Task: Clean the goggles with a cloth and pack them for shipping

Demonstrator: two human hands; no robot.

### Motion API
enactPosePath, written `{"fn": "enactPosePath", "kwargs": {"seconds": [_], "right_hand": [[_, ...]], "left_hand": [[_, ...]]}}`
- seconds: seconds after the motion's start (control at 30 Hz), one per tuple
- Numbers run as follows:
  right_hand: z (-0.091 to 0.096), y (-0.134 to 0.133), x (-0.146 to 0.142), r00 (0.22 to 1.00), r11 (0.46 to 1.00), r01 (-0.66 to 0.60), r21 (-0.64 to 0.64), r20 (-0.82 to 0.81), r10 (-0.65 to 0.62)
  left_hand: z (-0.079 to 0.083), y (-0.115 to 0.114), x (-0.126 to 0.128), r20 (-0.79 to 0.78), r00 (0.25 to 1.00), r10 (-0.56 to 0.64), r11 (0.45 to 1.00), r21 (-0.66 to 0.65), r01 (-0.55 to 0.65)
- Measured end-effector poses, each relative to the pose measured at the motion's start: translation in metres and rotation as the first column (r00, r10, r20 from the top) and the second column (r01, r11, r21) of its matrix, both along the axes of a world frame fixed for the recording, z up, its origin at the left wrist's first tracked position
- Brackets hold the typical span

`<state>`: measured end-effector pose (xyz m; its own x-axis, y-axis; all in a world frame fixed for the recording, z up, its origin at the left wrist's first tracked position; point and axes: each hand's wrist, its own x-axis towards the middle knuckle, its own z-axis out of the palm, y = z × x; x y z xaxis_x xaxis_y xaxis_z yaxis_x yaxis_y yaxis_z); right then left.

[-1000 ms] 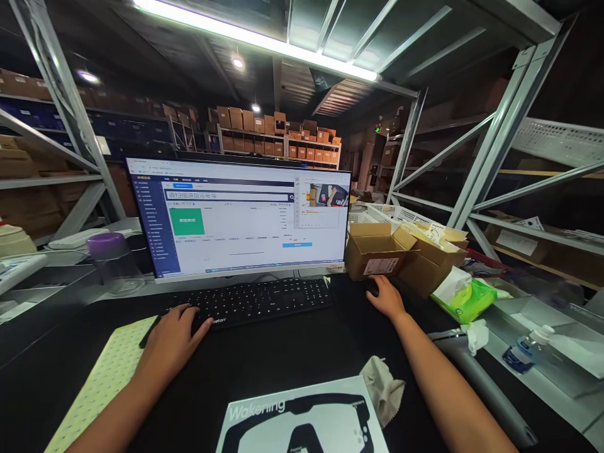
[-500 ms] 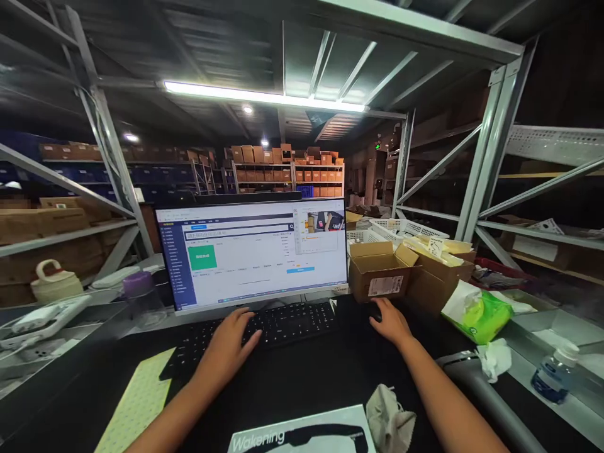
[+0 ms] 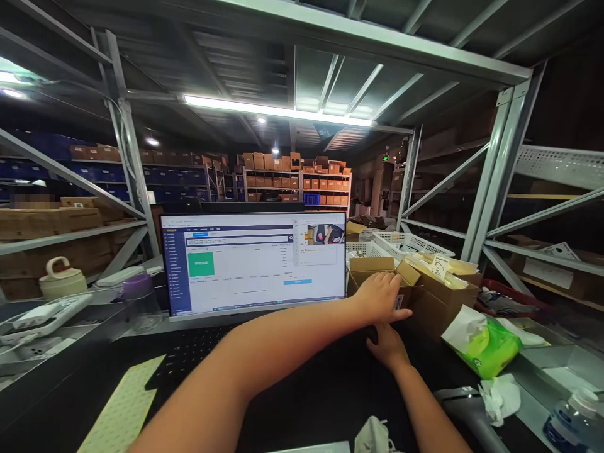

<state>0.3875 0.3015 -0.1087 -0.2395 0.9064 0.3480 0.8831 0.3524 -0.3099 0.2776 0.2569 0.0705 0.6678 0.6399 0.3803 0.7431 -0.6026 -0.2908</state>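
Note:
My left hand [image 3: 380, 297] is stretched across to the right, over the front of a small open cardboard box [image 3: 372, 265], its thumb apart from the fingers; nothing shows in it. Just below, my right hand [image 3: 392, 349] rests on the dark mat, around a black computer mouse [image 3: 375, 333] that is mostly covered. My left hand hides the right fingertips. A black keyboard [image 3: 189, 352] lies under my left forearm, partly hidden. Behind it a monitor [image 3: 250, 264] displays a web page with a green square and a small camera picture.
A larger cardboard box [image 3: 441, 296] with paper envelopes and a green tissue pack [image 3: 493, 346] stand at right, near a sanitizer bottle [image 3: 573, 418]. A grey cloth [image 3: 372, 435] lies at the front. A purple-lidded cup [image 3: 140, 302] and a power strip [image 3: 50, 318] are at left.
My left hand has left the keyboard and crossed right to the small cardboard box. My right hand stays at the mouse. The view has tilted up slightly, and the white box in front is mostly out of frame.

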Motion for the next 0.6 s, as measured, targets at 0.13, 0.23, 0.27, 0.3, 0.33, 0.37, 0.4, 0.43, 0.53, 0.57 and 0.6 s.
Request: {"fn": "enactPosePath", "kwargs": {"seconds": [0.13, 0.23, 0.27, 0.3, 0.33, 0.37, 0.4, 0.43, 0.53, 0.57, 0.6], "right_hand": [[0.0, 0.002, -0.001, 0.998, 0.999, 0.04, -0.007, 0.039, -0.04], [0.003, 0.003, -0.003, 0.995, 0.997, 0.068, -0.02, 0.072, -0.067], [0.004, 0.004, -0.004, 0.994, 0.997, 0.081, -0.022, 0.079, -0.079], [0.005, 0.003, -0.004, 0.993, 0.996, 0.092, -0.019, 0.083, -0.09], [0.005, 0.003, -0.004, 0.992, 0.995, 0.099, -0.013, 0.084, -0.098], [0.006, 0.003, -0.005, 0.991, 0.995, 0.102, -0.004, 0.082, -0.101], [0.006, 0.002, -0.004, 0.992, 0.995, 0.1, 0.005, 0.079, -0.1], [0.007, 0.002, -0.004, 0.993, 0.995, 0.095, 0.013, 0.075, -0.096], [0.007, 0.001, -0.003, 0.994, 0.996, 0.084, 0.022, 0.061, -0.086], [0.006, 0.001, -0.003, 0.995, 0.996, 0.085, 0.021, 0.057, -0.086], [0.006, 0.001, -0.003, 0.995, 0.996, 0.086, 0.018, 0.052, -0.087]], "left_hand": [[-0.02, 0.026, 0.037, -0.05, 0.992, 0.119, 0.981, -0.147, -0.125], [-0.031, 0.031, 0.047, -0.024, 0.982, 0.187, 0.966, -0.177, -0.188], [-0.032, 0.033, 0.048, 0.0, 0.979, 0.205, 0.964, -0.17, -0.202], [-0.031, 0.036, 0.049, 0.024, 0.974, 0.225, 0.962, -0.163, -0.218], [-0.029, 0.04, 0.051, 0.042, 0.968, 0.247, 0.958, -0.163, -0.237], [-0.026, 0.045, 0.052, 0.048, 0.962, 0.27, 0.95, -0.176, -0.258], [-0.022, 0.051, 0.054, 0.041, 0.955, 0.293, 0.938, -0.203, -0.279], [-0.019, 0.058, 0.056, 0.025, 0.948, 0.316, 0.923, -0.24, -0.301], [-0.013, 0.075, 0.062, -0.033, 0.934, 0.356, 0.871, -0.351, -0.345], [-0.012, 0.078, 0.064, -0.044, 0.932, 0.36, 0.857, -0.38, -0.349], [-0.013, 0.079, 0.065, -0.048, 0.931, 0.361, 0.845, -0.406, -0.348]]}}
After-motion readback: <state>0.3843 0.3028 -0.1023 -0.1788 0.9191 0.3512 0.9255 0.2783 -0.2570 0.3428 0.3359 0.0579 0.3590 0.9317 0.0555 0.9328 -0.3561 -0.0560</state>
